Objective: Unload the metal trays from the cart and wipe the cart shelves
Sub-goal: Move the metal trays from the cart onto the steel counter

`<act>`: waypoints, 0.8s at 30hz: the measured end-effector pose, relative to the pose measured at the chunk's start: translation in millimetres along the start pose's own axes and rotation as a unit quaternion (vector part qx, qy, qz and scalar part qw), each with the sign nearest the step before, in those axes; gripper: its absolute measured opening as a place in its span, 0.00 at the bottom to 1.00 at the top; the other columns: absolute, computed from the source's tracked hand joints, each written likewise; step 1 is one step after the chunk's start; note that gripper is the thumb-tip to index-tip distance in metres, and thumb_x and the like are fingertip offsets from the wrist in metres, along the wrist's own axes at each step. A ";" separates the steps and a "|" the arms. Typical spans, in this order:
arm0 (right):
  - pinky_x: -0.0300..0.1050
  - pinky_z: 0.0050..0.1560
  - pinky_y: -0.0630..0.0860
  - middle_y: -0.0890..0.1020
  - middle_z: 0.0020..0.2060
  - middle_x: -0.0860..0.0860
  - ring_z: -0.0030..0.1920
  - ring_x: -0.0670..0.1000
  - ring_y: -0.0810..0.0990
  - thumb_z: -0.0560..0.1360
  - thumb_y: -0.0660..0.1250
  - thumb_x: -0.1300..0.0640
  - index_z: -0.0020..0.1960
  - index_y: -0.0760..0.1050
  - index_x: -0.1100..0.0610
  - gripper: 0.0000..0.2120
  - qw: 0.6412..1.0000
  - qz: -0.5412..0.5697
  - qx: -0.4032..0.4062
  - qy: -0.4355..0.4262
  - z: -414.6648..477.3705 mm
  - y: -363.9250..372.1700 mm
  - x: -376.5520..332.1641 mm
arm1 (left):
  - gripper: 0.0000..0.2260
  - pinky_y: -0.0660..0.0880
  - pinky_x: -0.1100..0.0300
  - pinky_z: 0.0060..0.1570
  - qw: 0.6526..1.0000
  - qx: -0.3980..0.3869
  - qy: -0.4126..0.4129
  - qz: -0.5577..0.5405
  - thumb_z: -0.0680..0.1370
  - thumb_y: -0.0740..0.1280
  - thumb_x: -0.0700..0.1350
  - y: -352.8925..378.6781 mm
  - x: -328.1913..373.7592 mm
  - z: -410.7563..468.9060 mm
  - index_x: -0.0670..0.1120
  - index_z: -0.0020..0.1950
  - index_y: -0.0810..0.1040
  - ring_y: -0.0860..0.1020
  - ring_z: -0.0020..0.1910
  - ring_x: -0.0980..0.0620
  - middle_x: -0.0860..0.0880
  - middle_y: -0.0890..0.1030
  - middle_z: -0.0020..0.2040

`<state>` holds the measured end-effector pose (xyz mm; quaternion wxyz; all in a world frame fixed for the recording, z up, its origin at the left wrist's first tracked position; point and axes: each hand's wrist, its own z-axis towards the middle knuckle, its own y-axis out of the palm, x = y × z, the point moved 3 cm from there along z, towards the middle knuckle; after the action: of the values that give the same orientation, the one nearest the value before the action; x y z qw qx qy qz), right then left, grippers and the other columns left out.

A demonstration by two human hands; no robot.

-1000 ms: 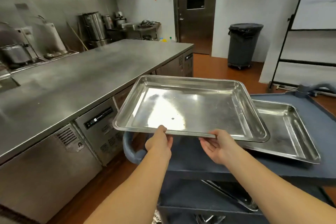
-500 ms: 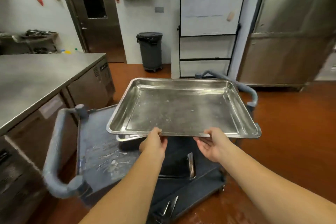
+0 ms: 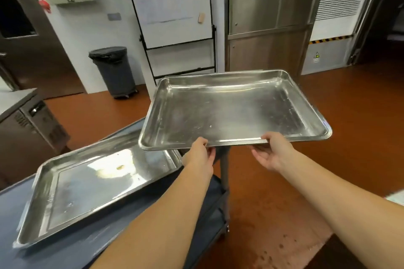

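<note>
One tray (image 3: 229,111), gripped at its near rim by left hand (image 3: 200,155) and right hand (image 3: 272,153), has swung clear of the cart (image 3: 54,255); second tray (image 3: 87,185) awaits unloading on top shelf.

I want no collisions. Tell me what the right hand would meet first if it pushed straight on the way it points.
The right hand grips the near rim of the held tray, so it meets that tray at once. Beyond, the tray hides the line; depth is unclear.
</note>
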<state>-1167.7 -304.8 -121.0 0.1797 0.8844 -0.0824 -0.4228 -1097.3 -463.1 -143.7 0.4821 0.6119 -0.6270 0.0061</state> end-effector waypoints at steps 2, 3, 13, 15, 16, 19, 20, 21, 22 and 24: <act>0.44 0.35 0.76 0.80 0.49 0.58 0.40 0.55 0.81 0.76 0.59 0.63 0.56 0.71 0.59 0.09 1.000 0.009 0.015 -0.008 16.3 -13.4 -19.8 | 0.07 0.80 0.56 0.38 1.000 0.005 -0.003 0.013 0.72 0.65 0.31 25.3 -13.3 5.5 0.37 0.50 0.74 0.81 0.44 0.47 0.41 0.79 0.42; 0.45 0.35 0.76 0.80 0.49 0.58 0.40 0.55 0.81 0.76 0.59 0.63 0.57 0.71 0.59 0.10 1.000 0.013 0.020 -0.011 23.7 -18.4 -28.8 | 0.06 0.80 0.55 0.41 1.000 0.009 -0.004 0.016 0.72 0.66 0.31 37.2 -18.5 8.3 0.37 0.47 0.74 0.81 0.46 0.46 0.40 0.79 0.43; 0.40 0.26 0.79 0.80 0.43 0.58 0.38 0.54 0.81 0.75 0.60 0.63 0.53 0.70 0.59 0.07 0.998 0.045 0.045 -0.014 107.6 -32.6 -99.6 | 0.07 0.80 0.52 0.49 0.998 0.025 -0.010 0.056 0.72 0.67 0.31 136.2 -45.6 70.5 0.41 0.43 0.72 0.80 0.49 0.44 0.39 0.78 0.48; 0.41 0.25 0.79 0.81 0.45 0.58 0.38 0.54 0.82 0.75 0.60 0.63 0.53 0.71 0.59 0.08 0.997 0.045 0.053 -0.019 130.7 -26.5 -114.1 | 0.07 0.79 0.54 0.45 0.997 0.025 -0.010 0.070 0.72 0.67 0.31 157.3 -46.6 91.9 0.40 0.43 0.71 0.79 0.47 0.45 0.39 0.77 0.49; 0.41 0.27 0.80 0.81 0.45 0.58 0.39 0.55 0.82 0.75 0.60 0.62 0.53 0.71 0.59 0.08 0.997 0.047 0.056 -0.023 142.4 -21.0 -121.4 | 0.07 0.78 0.56 0.42 0.997 0.025 -0.009 0.075 0.72 0.67 0.31 168.2 -44.7 103.4 0.39 0.45 0.72 0.78 0.46 0.46 0.39 0.77 0.50; 0.46 0.37 0.79 0.81 0.42 0.58 0.43 0.55 0.82 0.76 0.60 0.62 0.48 0.72 0.61 0.04 0.997 0.050 0.052 -0.026 176.7 3.4 -141.9 | 0.09 0.78 0.58 0.37 0.996 0.028 -0.001 0.081 0.70 0.68 0.32 199.7 -33.8 145.7 0.39 0.49 0.73 0.79 0.49 0.44 0.38 0.78 0.55; 0.47 0.41 0.78 0.81 0.41 0.58 0.46 0.56 0.82 0.76 0.60 0.62 0.46 0.71 0.61 0.03 0.997 0.054 0.057 -0.025 187.5 11.4 -148.8 | 0.10 0.78 0.57 0.38 0.996 0.029 -0.001 0.083 0.70 0.68 0.32 209.8 -29.5 159.4 0.39 0.49 0.73 0.79 0.50 0.44 0.37 0.78 0.56; 0.47 0.44 0.77 0.80 0.41 0.58 0.48 0.56 0.82 0.77 0.60 0.62 0.45 0.71 0.61 0.04 0.996 0.058 0.064 -0.022 198.2 17.6 -155.3 | 0.10 0.78 0.57 0.39 0.996 0.031 -0.003 0.089 0.70 0.68 0.32 219.5 -26.0 172.8 0.39 0.50 0.73 0.79 0.51 0.44 0.37 0.77 0.56; 0.47 0.45 0.77 0.80 0.41 0.58 0.48 0.56 0.81 0.77 0.60 0.62 0.44 0.71 0.61 0.04 0.996 0.059 0.068 -0.020 208.5 23.5 -161.9 | 0.12 0.78 0.57 0.38 0.995 0.031 -0.008 0.093 0.70 0.68 0.32 228.8 -22.8 185.0 0.39 0.51 0.73 0.78 0.50 0.43 0.37 0.77 0.57; 0.47 0.44 0.77 0.81 0.43 0.58 0.48 0.57 0.82 0.77 0.60 0.61 0.46 0.72 0.61 0.04 0.995 0.060 0.073 -0.018 229.1 33.3 -177.2 | 0.14 0.77 0.58 0.33 0.994 0.029 -0.013 0.101 0.70 0.69 0.33 247.7 -19.4 207.7 0.39 0.54 0.74 0.78 0.50 0.43 0.37 0.77 0.57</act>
<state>-1457.0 -339.5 -113.3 0.1381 0.8809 -0.1691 -0.4200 -1417.0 -510.2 -122.4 0.4527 0.5595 -0.6912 0.0653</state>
